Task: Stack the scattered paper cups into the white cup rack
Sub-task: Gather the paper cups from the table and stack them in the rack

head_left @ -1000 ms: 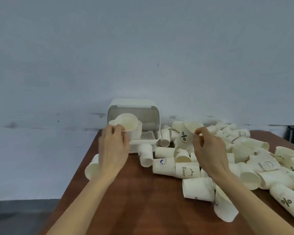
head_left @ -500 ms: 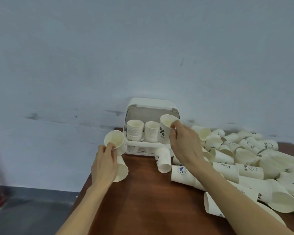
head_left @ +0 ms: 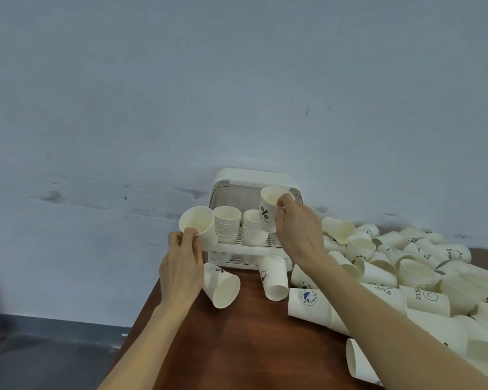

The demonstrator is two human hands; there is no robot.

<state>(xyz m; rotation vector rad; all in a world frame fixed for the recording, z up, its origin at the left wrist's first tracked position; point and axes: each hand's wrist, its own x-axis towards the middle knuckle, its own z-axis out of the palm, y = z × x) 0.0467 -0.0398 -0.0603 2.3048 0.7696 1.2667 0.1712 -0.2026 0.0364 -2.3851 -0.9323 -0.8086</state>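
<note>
The white cup rack (head_left: 252,178) stands at the table's far edge against the wall, its lid raised. Two stacks of paper cups stand inside it, a left stack (head_left: 227,223) and a right stack (head_left: 252,229). My left hand (head_left: 182,266) pinches the rim of a plain paper cup (head_left: 199,225) just left of the rack's front. My right hand (head_left: 299,230) holds a cup printed with a percent sign (head_left: 268,211) by its rim, above the right stack. Several loose cups (head_left: 406,277) lie scattered over the right of the table.
The brown wooden table (head_left: 237,347) ends at its left edge under my left forearm. Two cups lie on their sides just before the rack, one (head_left: 221,285) under my left hand and another (head_left: 273,277) beside it. A grey-blue wall stands right behind the rack.
My right hand carried the percent cup from the pile to above the rack's right stack. My left hand drew its plain cup back from the rack's mouth to the left front. The view shifted left.
</note>
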